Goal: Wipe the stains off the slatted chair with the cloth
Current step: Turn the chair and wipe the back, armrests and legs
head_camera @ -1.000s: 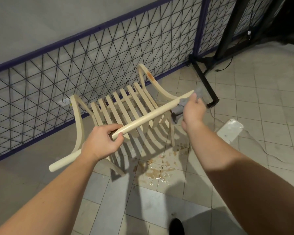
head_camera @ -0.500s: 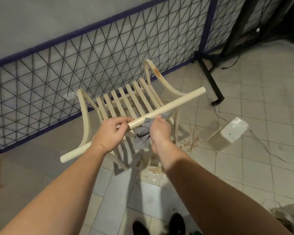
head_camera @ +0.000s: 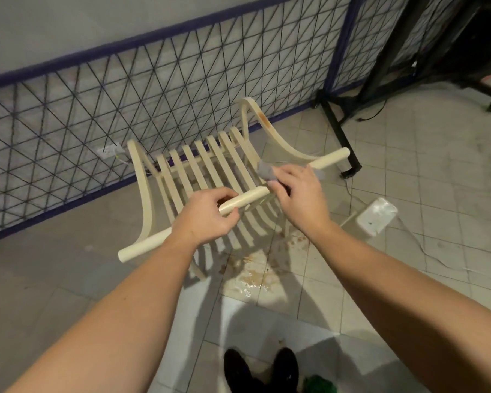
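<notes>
A cream slatted chair [head_camera: 201,168] stands tipped on the tiled floor in front of me, its round top rail running from lower left to upper right. My left hand [head_camera: 207,219] grips that rail near its middle. My right hand [head_camera: 298,194] holds a grey cloth [head_camera: 265,170] wrapped over the rail just right of the left hand. An orange-brown stain [head_camera: 264,119] marks the curved right arm of the chair.
A blue-framed wire mesh fence [head_camera: 125,89] stands right behind the chair. A brown wet spill [head_camera: 255,273] spreads on the tiles under it. A white rectangular container [head_camera: 376,217] lies at the right, a black stand foot [head_camera: 340,140] beyond. My black shoes [head_camera: 261,370] are below.
My right hand with the cloth slid from the rail's far right end to beside the left hand, then back up and right along the rail. The left hand kept its grip.
</notes>
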The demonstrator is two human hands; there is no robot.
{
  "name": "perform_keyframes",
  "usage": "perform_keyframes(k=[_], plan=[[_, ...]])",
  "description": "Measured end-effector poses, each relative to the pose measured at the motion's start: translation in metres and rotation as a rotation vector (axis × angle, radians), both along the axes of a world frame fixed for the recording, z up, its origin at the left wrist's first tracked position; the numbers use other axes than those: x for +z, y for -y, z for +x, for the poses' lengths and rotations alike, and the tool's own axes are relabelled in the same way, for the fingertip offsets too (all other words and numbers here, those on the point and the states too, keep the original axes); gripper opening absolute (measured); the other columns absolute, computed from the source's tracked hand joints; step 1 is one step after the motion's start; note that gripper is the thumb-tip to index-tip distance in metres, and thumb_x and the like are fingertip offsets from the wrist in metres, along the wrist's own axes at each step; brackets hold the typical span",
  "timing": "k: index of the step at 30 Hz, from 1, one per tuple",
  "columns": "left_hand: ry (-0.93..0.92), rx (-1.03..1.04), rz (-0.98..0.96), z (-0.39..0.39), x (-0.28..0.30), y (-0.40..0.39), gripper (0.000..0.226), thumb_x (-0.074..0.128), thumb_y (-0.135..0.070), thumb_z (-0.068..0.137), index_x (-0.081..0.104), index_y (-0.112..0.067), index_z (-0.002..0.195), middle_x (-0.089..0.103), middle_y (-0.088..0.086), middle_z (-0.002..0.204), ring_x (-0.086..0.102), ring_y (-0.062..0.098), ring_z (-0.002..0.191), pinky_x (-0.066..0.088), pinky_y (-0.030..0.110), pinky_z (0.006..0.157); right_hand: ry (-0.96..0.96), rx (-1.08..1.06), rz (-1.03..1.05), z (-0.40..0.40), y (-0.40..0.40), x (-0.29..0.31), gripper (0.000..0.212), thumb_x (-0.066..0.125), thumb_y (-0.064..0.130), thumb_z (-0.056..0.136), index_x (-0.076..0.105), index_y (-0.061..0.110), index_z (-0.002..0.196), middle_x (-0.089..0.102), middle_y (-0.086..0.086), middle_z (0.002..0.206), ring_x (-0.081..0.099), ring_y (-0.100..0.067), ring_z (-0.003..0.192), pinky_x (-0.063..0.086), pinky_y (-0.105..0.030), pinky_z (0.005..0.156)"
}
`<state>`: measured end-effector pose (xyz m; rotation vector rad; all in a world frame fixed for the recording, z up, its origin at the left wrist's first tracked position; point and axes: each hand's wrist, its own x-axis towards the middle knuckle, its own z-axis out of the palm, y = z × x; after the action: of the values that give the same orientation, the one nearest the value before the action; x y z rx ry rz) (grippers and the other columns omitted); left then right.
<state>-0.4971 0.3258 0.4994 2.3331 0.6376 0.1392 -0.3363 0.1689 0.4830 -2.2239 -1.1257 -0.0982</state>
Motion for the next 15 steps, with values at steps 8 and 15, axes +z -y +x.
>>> perform_keyframes(k=[8, 15], plan=[[0.032, -0.049, 0.065, -0.001, -0.006, -0.004, 0.027, 0.062, -0.035, 0.087, 0.072, -0.035, 0.112, 0.069, -0.016, 0.091, 0.062, 0.006, 0.084, 0.058, 0.038, 0.075, 0.157, 0.223, -0.158, 0.043, 0.025, -0.01, 0.038, 0.062, 0.029, 0.094, 0.062, 0.023, 0.132, 0.061, 0.003, 0.129, 0.054, -0.022, 0.12, 0.039, -0.046, 0.108], [0.029, -0.04, 0.074, -0.001, -0.007, -0.004, 0.03, 0.06, -0.038, 0.085, 0.072, -0.034, 0.112, 0.069, -0.017, 0.092, 0.063, 0.005, 0.082, 0.058, 0.038, 0.072, 0.216, 0.3, -0.179, 0.047, 0.022, 0.017, 0.034, 0.063, 0.031, 0.095, 0.066, 0.025, 0.128, 0.067, 0.005, 0.124, 0.058, -0.017, 0.114, 0.043, -0.037, 0.1]])
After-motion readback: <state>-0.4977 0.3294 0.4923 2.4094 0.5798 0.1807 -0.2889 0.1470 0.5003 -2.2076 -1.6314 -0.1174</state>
